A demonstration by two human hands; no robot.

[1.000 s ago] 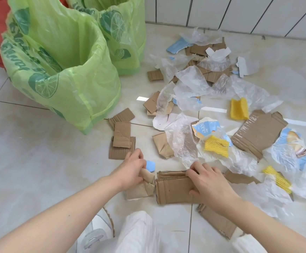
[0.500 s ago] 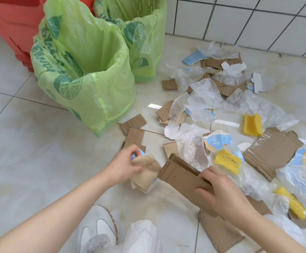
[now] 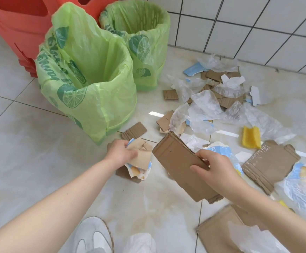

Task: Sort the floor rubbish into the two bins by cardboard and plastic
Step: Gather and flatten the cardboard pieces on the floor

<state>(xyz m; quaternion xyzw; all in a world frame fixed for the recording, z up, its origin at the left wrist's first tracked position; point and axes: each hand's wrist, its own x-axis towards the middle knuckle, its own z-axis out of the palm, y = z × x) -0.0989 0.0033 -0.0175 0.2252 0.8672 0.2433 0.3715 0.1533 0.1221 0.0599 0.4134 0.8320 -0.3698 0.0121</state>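
Note:
My left hand (image 3: pixel 120 152) grips a bundle of torn cardboard scraps (image 3: pixel 141 157) with blue-and-white print, held above the floor. My right hand (image 3: pixel 213 166) holds a folded stack of brown corrugated cardboard (image 3: pixel 177 161), tilted and lifted off the tiles. Two bins lined with green lemon-print bags stand ahead: the near bin (image 3: pixel 94 99) just beyond my left hand, the far bin (image 3: pixel 145 33) behind it by the wall. Loose cardboard pieces (image 3: pixel 136 128) lie at the near bin's foot. Clear plastic film (image 3: pixel 205 105) and more cardboard scraps are strewn to the right.
Red plastic stools (image 3: pixel 17 26) stand behind the bins at the left. A flat cardboard sheet (image 3: pixel 269 165), yellow corrugated bits (image 3: pixel 251 137) and printed wrappers (image 3: pixel 301 183) lie at the right. My white shoe (image 3: pixel 94 236) is at the bottom. White tiled wall (image 3: pixel 258 24) at the back.
Both hands have lifted their cardboard off the floor and moved it up and toward the bins. The view has swung so the bins sit nearer the middle.

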